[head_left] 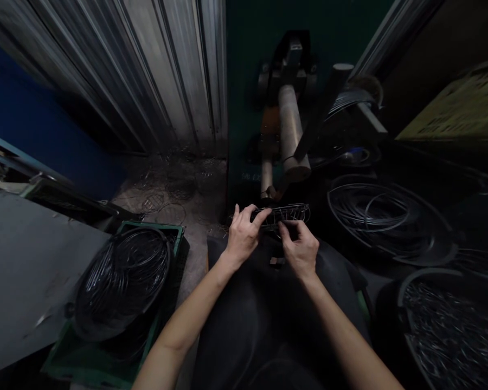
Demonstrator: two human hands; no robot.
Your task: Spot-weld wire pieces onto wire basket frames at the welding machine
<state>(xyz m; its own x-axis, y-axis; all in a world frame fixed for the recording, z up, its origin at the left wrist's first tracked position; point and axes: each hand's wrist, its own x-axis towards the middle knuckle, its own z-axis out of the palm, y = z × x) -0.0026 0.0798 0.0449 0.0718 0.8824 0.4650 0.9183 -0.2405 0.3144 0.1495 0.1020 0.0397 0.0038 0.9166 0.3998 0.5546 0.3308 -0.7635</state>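
A small wire basket-like frame (288, 212) is held in front of me, below the machine's metal arms. My left hand (244, 230) grips its left end between thumb and fingers. My right hand (301, 246) pinches its lower front edge; whether a separate small piece is between those fingertips is too dark to tell. Just beyond the frame is the tip of the machine's lower rod (267, 176). A thicker metal cylinder (293, 132) juts out above it, with a dark bar slanting up beside it.
At left, a black basin (124, 281) of wire rings rests on a green crate (101, 360). To the right are a basin of wire rings (390, 216) and a tub of small metal pieces (451, 330). Wire scraps litter the floor (158, 200) by the corrugated wall (166, 70).
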